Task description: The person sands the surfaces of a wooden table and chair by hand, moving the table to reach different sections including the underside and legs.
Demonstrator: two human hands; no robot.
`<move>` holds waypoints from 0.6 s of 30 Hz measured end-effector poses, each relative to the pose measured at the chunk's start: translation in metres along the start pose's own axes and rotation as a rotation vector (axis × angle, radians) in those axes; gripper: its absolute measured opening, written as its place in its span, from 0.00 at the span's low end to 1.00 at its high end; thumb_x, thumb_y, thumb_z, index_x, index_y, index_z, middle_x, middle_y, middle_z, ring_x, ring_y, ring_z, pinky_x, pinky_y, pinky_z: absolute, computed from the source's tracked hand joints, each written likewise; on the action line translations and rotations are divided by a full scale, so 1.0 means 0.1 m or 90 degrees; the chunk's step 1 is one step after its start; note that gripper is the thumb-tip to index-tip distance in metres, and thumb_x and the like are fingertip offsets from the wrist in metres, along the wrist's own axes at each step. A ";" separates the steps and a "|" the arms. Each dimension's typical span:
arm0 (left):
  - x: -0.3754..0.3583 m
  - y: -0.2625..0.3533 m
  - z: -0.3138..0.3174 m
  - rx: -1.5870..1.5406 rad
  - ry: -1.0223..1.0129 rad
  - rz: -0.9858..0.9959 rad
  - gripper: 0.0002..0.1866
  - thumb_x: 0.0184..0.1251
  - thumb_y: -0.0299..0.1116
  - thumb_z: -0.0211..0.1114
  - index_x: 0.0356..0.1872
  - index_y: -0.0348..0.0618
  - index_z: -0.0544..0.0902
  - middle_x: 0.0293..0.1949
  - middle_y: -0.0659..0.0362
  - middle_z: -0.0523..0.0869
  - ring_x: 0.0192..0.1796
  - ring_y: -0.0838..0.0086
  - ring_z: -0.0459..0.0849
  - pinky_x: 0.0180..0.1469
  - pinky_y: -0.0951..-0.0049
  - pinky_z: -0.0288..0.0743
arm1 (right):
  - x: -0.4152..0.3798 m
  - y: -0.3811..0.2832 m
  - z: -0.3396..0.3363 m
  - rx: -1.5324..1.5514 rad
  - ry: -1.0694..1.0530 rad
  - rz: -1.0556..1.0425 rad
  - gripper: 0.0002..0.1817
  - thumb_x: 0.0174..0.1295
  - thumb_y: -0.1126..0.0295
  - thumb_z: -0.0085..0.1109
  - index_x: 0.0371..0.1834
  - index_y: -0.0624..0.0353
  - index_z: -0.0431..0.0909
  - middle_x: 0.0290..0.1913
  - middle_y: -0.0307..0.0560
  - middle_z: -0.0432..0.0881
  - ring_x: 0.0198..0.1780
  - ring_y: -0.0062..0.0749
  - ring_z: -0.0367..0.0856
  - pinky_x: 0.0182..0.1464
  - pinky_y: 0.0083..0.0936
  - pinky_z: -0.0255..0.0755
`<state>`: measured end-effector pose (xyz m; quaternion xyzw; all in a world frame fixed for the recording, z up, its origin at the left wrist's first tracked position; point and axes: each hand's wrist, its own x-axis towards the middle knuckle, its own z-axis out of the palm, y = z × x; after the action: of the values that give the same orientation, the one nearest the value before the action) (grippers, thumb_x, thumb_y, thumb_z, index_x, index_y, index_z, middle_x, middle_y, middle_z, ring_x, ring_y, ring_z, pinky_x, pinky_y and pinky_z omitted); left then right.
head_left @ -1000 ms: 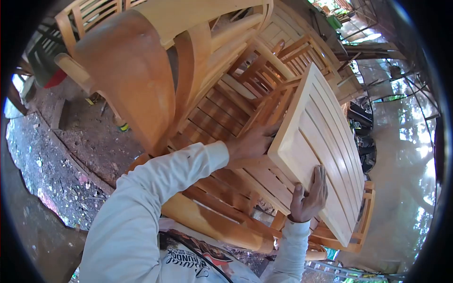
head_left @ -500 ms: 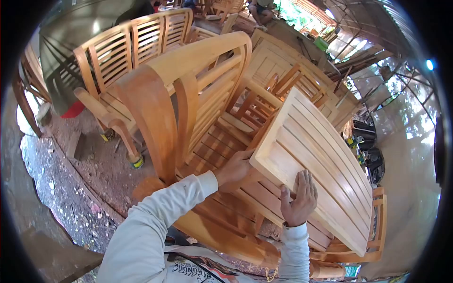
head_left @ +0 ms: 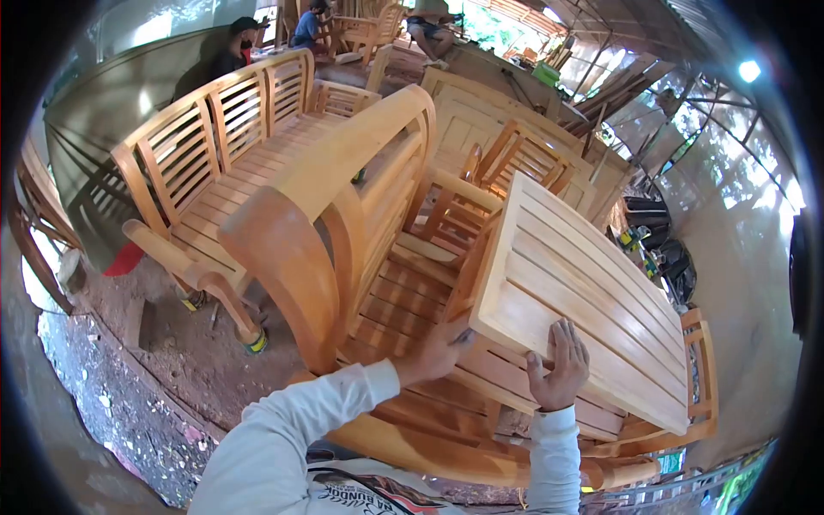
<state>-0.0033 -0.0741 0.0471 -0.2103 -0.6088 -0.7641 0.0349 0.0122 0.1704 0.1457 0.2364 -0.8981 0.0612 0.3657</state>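
A slatted wooden tabletop [head_left: 592,296] with a pale, smooth frame sits over the slatted seat of a wooden bench [head_left: 339,202]. My left hand [head_left: 432,352] is by the near left corner of the tabletop, fingers curled. A small dark grey bit shows at its fingertips, too small to name. My right hand [head_left: 560,367] lies on the near edge of the tabletop, fingers stretched over the wood and thumb apart. Nothing shows in it. The tabletop's underside is hidden.
Another slatted bench [head_left: 197,142] stands to the left, its feet in small cans [head_left: 255,342]. Wooden chairs [head_left: 528,159] and panelled doors [head_left: 468,112] are beyond. Dark bags [head_left: 678,270] lie at the right. Several people sit at the back.
My left hand has drawn down and slightly away from the tabletop's corner. My right hand keeps its place on the edge. The view has shifted, showing more people behind.
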 end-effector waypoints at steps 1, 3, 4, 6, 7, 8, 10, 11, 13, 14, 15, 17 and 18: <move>-0.07 -0.09 -0.02 0.049 0.004 0.034 0.21 0.82 0.23 0.55 0.73 0.37 0.74 0.53 0.61 0.85 0.55 0.77 0.80 0.60 0.77 0.73 | 0.02 0.00 0.01 -0.005 0.003 0.001 0.35 0.65 0.46 0.63 0.62 0.68 0.80 0.63 0.67 0.84 0.68 0.63 0.81 0.72 0.51 0.68; -0.04 -0.15 -0.02 0.058 0.015 0.064 0.20 0.83 0.23 0.54 0.71 0.38 0.75 0.49 0.62 0.83 0.52 0.77 0.79 0.57 0.77 0.73 | 0.01 -0.02 0.01 -0.014 0.005 0.005 0.36 0.67 0.43 0.61 0.62 0.68 0.81 0.63 0.67 0.84 0.67 0.63 0.81 0.72 0.52 0.68; -0.02 -0.18 -0.02 0.058 0.015 0.075 0.19 0.83 0.23 0.54 0.70 0.38 0.76 0.49 0.61 0.83 0.51 0.76 0.79 0.56 0.76 0.73 | 0.01 -0.03 0.01 -0.017 0.006 0.007 0.36 0.67 0.43 0.60 0.62 0.68 0.81 0.62 0.67 0.84 0.67 0.63 0.81 0.71 0.52 0.69; 0.06 -0.16 -0.04 0.057 0.010 0.092 0.18 0.83 0.24 0.54 0.69 0.40 0.77 0.48 0.59 0.84 0.51 0.73 0.82 0.55 0.72 0.75 | 0.03 -0.04 0.01 -0.023 0.009 0.009 0.37 0.68 0.41 0.59 0.61 0.68 0.81 0.62 0.67 0.85 0.67 0.63 0.82 0.71 0.52 0.69; 0.10 -0.15 -0.07 0.053 0.005 0.099 0.17 0.83 0.25 0.54 0.68 0.40 0.77 0.49 0.58 0.85 0.51 0.71 0.83 0.55 0.70 0.76 | 0.04 -0.04 0.01 -0.025 0.009 0.010 0.37 0.68 0.41 0.58 0.61 0.68 0.81 0.62 0.67 0.85 0.67 0.63 0.82 0.70 0.52 0.70; 0.09 -0.11 -0.08 0.092 0.004 0.100 0.17 0.84 0.26 0.54 0.68 0.40 0.77 0.50 0.56 0.86 0.52 0.68 0.84 0.56 0.69 0.77 | 0.04 -0.04 0.01 -0.027 0.007 0.010 0.37 0.68 0.41 0.58 0.61 0.68 0.81 0.62 0.67 0.85 0.67 0.63 0.82 0.70 0.52 0.70; 0.04 0.00 -0.13 0.169 0.001 0.099 0.18 0.84 0.28 0.54 0.69 0.40 0.76 0.52 0.51 0.87 0.54 0.62 0.86 0.57 0.65 0.78 | 0.04 -0.05 0.01 -0.028 0.004 0.012 0.37 0.68 0.40 0.58 0.61 0.68 0.81 0.62 0.66 0.85 0.66 0.63 0.82 0.70 0.52 0.70; 0.03 -0.03 -0.14 0.179 0.017 0.145 0.18 0.84 0.29 0.54 0.69 0.40 0.76 0.52 0.49 0.87 0.54 0.59 0.87 0.57 0.63 0.78 | 0.04 -0.06 0.00 -0.028 0.003 0.013 0.37 0.68 0.40 0.58 0.61 0.68 0.81 0.62 0.66 0.85 0.67 0.63 0.82 0.70 0.52 0.70; 0.03 -0.08 -0.17 0.188 0.023 0.175 0.19 0.84 0.31 0.55 0.71 0.41 0.75 0.53 0.46 0.87 0.54 0.55 0.87 0.57 0.61 0.79 | 0.04 -0.07 -0.01 -0.025 0.001 0.016 0.37 0.67 0.40 0.58 0.61 0.67 0.81 0.62 0.66 0.85 0.67 0.63 0.82 0.70 0.52 0.70; 0.04 0.00 -0.20 0.186 0.012 0.159 0.20 0.84 0.31 0.55 0.71 0.41 0.75 0.53 0.45 0.87 0.54 0.54 0.88 0.57 0.61 0.79 | 0.04 -0.07 -0.01 -0.024 0.001 0.019 0.37 0.67 0.40 0.58 0.61 0.67 0.81 0.62 0.66 0.85 0.67 0.63 0.81 0.70 0.52 0.70; 0.07 0.07 -0.21 0.166 -0.022 0.079 0.20 0.84 0.31 0.55 0.72 0.41 0.74 0.53 0.44 0.87 0.54 0.54 0.88 0.57 0.61 0.79 | 0.04 -0.07 -0.01 -0.023 0.000 0.021 0.37 0.67 0.40 0.59 0.61 0.67 0.81 0.62 0.66 0.85 0.67 0.63 0.81 0.70 0.52 0.70; 0.09 0.09 -0.19 0.134 -0.043 0.040 0.21 0.84 0.31 0.55 0.73 0.41 0.73 0.53 0.43 0.87 0.53 0.54 0.89 0.58 0.61 0.79 | 0.03 -0.05 0.01 -0.023 0.002 0.019 0.37 0.67 0.41 0.59 0.62 0.67 0.81 0.63 0.66 0.85 0.67 0.63 0.81 0.70 0.52 0.69; 0.07 0.01 -0.16 0.123 -0.027 0.079 0.22 0.84 0.31 0.55 0.74 0.41 0.73 0.53 0.43 0.87 0.53 0.53 0.89 0.58 0.61 0.80 | 0.03 -0.04 0.02 -0.021 0.001 0.017 0.37 0.67 0.41 0.59 0.62 0.67 0.81 0.63 0.66 0.84 0.67 0.63 0.81 0.70 0.52 0.69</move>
<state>-0.0138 -0.0882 0.0482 -0.2593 -0.6660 -0.6937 0.0890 0.0109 0.1652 0.1467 0.2182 -0.9018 0.0516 0.3693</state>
